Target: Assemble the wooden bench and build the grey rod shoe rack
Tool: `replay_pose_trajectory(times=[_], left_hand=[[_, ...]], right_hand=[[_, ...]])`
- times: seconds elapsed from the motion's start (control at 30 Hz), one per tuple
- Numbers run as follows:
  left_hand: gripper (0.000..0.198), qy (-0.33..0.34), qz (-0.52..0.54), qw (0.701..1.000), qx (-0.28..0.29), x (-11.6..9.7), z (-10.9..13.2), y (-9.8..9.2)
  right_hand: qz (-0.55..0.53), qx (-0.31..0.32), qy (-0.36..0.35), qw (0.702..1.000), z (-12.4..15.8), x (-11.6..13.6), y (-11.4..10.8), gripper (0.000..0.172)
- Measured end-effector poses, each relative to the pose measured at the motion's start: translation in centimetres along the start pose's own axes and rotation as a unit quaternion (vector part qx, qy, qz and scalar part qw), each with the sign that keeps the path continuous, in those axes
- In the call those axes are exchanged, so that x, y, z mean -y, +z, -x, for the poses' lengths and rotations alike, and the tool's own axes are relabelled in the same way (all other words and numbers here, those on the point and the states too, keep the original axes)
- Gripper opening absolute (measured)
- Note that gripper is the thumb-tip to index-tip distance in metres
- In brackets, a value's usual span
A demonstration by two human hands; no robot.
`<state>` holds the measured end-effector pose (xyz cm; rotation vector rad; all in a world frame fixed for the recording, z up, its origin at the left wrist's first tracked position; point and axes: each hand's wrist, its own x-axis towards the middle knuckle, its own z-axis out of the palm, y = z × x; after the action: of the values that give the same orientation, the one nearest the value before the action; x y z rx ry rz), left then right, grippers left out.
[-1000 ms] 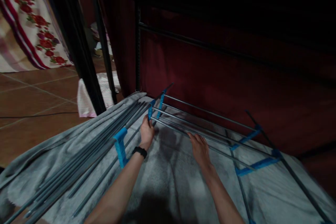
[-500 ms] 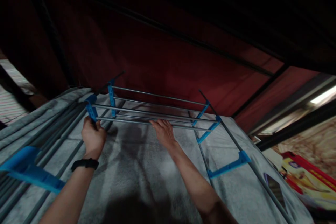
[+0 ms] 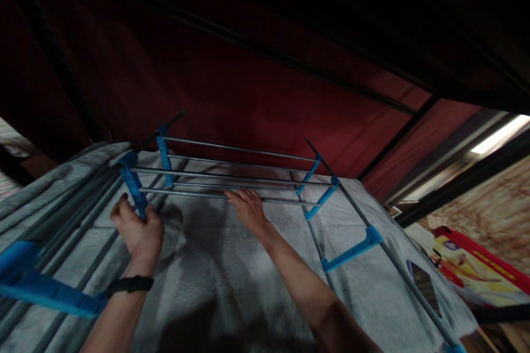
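Note:
A rack of thin metal rods and blue plastic brackets lies partly assembled on a grey cloth. My left hand (image 3: 138, 234), with a dark wristband, is at the lower end of the left blue bracket (image 3: 133, 183). Its thumb and fingers are apart on either side of that end, and the hand looks loose. My right hand (image 3: 248, 208) has its fingers over the front metal rod (image 3: 190, 193), near the rod's middle. The rod's right end reaches the right blue bracket (image 3: 323, 198).
Another blue bracket (image 3: 351, 251) joins two long tubes on the right. A large blue bracket (image 3: 45, 287) sits near left, beside several loose grey tubes (image 3: 78, 226). A phone-like flat object (image 3: 423, 287) lies on the cloth (image 3: 248, 298). A red-yellow box (image 3: 480, 265) stands at far right.
My left hand has loosened from the left bracket, spread its fingers and dropped slightly. My right hand stays on the front rod. The whole view has shifted a little.

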<state>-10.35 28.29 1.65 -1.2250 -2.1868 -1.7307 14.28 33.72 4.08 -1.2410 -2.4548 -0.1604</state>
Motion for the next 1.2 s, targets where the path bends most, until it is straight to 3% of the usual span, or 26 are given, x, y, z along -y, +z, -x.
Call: replay_pose_trajectory(times=[0.07, 0.17, 0.27, 0.37, 0.53, 0.7, 0.8, 0.9, 1.03, 1.2], left_hand=[[0.064, 0.055, -0.001, 0.998, -0.019, -1.8, 2.4, -0.2], [0.058, 0.178, 0.019, 0.982, 0.064, -4.6, 5.0, 0.7], [0.057, 0.255, 0.019, 0.953, 0.162, -6.0, 5.5, 2.3], [0.056, 0.268, 0.009, 0.946, 0.183, -5.6, 5.2, 3.2], [0.046, 0.212, -0.039, 0.965, 0.15, -1.8, 6.3, 0.7], [0.06, 0.048, -0.14, 0.988, 0.052, 2.3, 5.2, -1.7], [0.063, -0.045, -0.177, 0.975, 0.123, 3.8, 3.0, -1.2], [0.042, -0.087, -0.191, 0.955, 0.21, 5.2, 1.6, -0.1], [0.024, -0.041, -0.221, 0.952, 0.206, 7.3, 1.7, 0.8], [0.023, -0.058, -0.216, 0.954, 0.199, 8.5, 1.9, 1.0]], right_hand=[[-0.004, 0.001, -0.005, 1.0, 0.0, -0.1, 0.1, 0.036], [-0.001, 0.004, 0.005, 1.0, -0.1, -0.1, 0.1, 0.035], [0.004, 0.017, 0.016, 1.0, 0.0, 0.0, 0.1, 0.034], [-0.005, 0.028, 0.012, 1.0, 0.4, 0.1, 0.5, 0.034], [-0.051, 0.027, 0.013, 0.998, 2.1, 0.3, 2.4, 0.035], [-0.136, 0.019, 0.025, 0.99, 2.7, 0.1, 4.6, 0.035], [-0.192, 0.027, 0.022, 0.981, 2.6, -0.4, 4.6, 0.035], [-0.196, 0.049, 0.025, 0.979, 3.3, -1.7, 3.9, 0.035], [-0.11, 0.097, 0.037, 0.988, 4.9, -2.9, 3.4, 0.036], [-0.05, 0.128, 0.016, 0.99, 5.0, -1.2, 4.6, 0.038]])
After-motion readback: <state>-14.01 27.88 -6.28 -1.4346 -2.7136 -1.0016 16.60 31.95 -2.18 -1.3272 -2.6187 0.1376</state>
